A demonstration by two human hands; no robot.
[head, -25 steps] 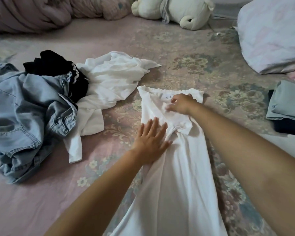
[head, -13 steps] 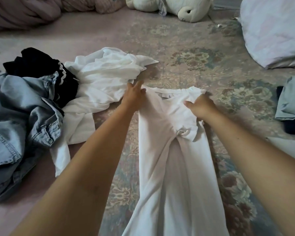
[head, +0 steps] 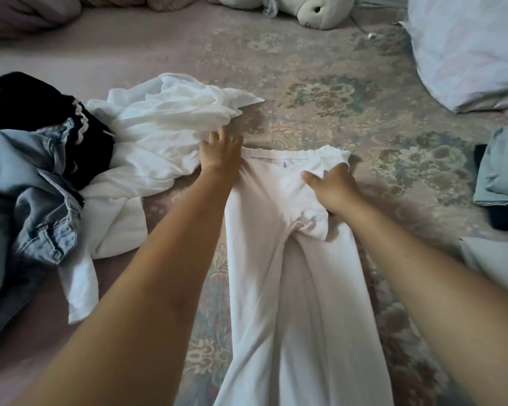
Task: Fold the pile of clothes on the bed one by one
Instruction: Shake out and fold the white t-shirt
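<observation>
White trousers (head: 291, 273), laid flat: left hand (head: 220, 155) newly moved to the waistband's left corner, right hand (head: 333, 186) at its right (grips unclear), apparently squaring before folding.

White trousers (head: 291, 288) lie flat on the bed (head: 305, 68), waistband away. Left of them, a heap: crumpled white shirt (head: 159, 133), jeans (head: 27, 200), black garment (head: 27, 104).

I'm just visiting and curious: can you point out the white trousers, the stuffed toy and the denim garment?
white trousers (head: 291, 288): head view, on the legs below the crotch.
stuffed toy (head: 320, 10): head view, on its face.
denim garment (head: 27, 194): head view, on the crumpled middle.
</observation>
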